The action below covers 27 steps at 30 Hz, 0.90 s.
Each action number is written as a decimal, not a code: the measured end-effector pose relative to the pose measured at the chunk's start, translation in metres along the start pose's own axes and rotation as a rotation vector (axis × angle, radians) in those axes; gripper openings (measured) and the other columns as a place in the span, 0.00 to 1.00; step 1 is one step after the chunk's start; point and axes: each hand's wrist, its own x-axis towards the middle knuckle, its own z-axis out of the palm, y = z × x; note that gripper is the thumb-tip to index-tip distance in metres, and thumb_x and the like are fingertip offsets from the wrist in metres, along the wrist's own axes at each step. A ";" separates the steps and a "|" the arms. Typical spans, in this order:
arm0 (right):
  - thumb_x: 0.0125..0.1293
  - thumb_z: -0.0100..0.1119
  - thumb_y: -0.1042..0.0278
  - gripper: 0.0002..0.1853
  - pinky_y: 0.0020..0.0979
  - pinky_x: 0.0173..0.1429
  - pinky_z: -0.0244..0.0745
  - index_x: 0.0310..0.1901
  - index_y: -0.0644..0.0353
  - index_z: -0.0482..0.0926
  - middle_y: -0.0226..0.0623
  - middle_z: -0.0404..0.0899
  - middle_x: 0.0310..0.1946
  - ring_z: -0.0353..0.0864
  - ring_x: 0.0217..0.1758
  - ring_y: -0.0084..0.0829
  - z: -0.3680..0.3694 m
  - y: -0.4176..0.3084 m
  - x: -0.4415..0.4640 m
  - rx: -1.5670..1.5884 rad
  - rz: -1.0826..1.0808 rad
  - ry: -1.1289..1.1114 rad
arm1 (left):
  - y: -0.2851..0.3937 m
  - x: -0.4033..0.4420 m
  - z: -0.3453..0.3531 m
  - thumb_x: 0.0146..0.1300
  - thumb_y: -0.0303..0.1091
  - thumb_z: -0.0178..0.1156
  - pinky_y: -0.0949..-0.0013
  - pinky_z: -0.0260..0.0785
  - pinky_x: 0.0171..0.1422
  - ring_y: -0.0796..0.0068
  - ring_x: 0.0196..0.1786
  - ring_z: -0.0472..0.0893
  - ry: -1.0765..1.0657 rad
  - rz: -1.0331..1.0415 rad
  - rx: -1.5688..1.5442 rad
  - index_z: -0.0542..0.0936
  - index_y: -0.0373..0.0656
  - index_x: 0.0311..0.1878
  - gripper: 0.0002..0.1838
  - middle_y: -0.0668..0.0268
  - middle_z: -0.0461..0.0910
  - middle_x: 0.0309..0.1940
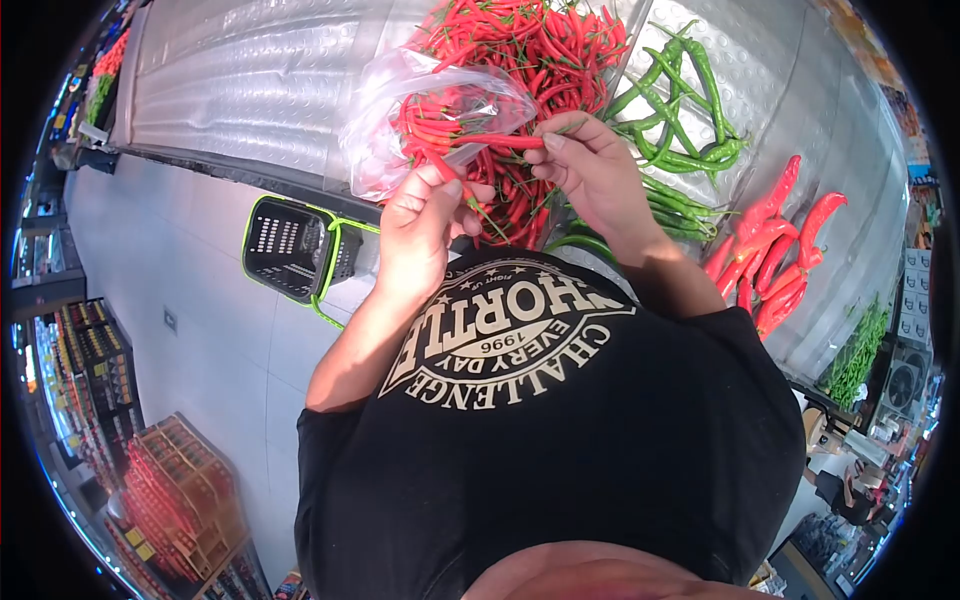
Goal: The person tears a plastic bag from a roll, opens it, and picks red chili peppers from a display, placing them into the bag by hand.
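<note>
My left hand (418, 215) pinches a red chili pepper (440, 164) between thumb and fingers, its green stem hanging down past the fingertips. Opposite it, my right hand (592, 175) has thumb and forefinger closed on another red chili (512, 142), which points left toward the bag. Beyond both hands lies a clear plastic bag (368, 135), its mouth spread, with several red chilies inside. It rests against a large heap of thin red chilies (575, 62) with green stems. Part of the heap is hidden behind my hands.
Long green peppers (708, 85) lie right of the heap, and thick red peppers (778, 240) further right. A metal display counter (250, 70) holds them. A black shopping basket (290, 250) with green trim stands below its edge at left. Stacked crates (180, 490) stand lower left.
</note>
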 end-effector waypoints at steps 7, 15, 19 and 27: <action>0.67 0.58 0.80 0.06 0.27 0.48 0.78 0.45 0.64 0.79 0.35 0.81 0.42 0.82 0.45 0.26 0.015 0.005 -0.018 -0.547 -0.260 -0.055 | 0.001 -0.002 0.004 0.74 0.31 0.51 0.75 0.67 0.32 0.79 0.25 0.73 0.002 0.040 -0.207 0.74 0.44 0.53 0.09 0.63 0.80 0.31; 0.61 0.62 0.82 0.10 0.29 0.51 0.77 0.44 0.64 0.81 0.39 0.81 0.44 0.83 0.46 0.30 0.019 0.001 -0.024 -1.116 -0.664 -0.290 | 0.000 -0.001 0.003 0.71 0.29 0.58 0.80 0.59 0.22 0.86 0.18 0.67 0.073 0.061 -0.154 0.77 0.40 0.42 0.03 0.63 0.81 0.26; 0.65 0.61 0.78 0.10 0.27 0.50 0.78 0.48 0.66 0.80 0.38 0.81 0.43 0.83 0.46 0.27 0.028 0.001 -0.028 -0.919 -0.331 -0.142 | 0.000 -0.003 0.002 0.68 0.25 0.59 0.80 0.57 0.22 0.87 0.19 0.67 0.074 0.076 -0.141 0.77 0.39 0.41 0.01 0.63 0.82 0.27; 0.73 0.55 0.65 0.12 0.21 0.32 0.69 0.46 0.65 0.81 0.27 0.79 0.28 0.73 0.29 0.13 0.023 -0.002 -0.026 -0.772 -0.001 -0.124 | 0.000 -0.005 0.004 0.64 0.20 0.60 0.81 0.57 0.24 0.87 0.21 0.68 0.040 0.056 -0.127 0.79 0.39 0.45 0.07 0.65 0.82 0.29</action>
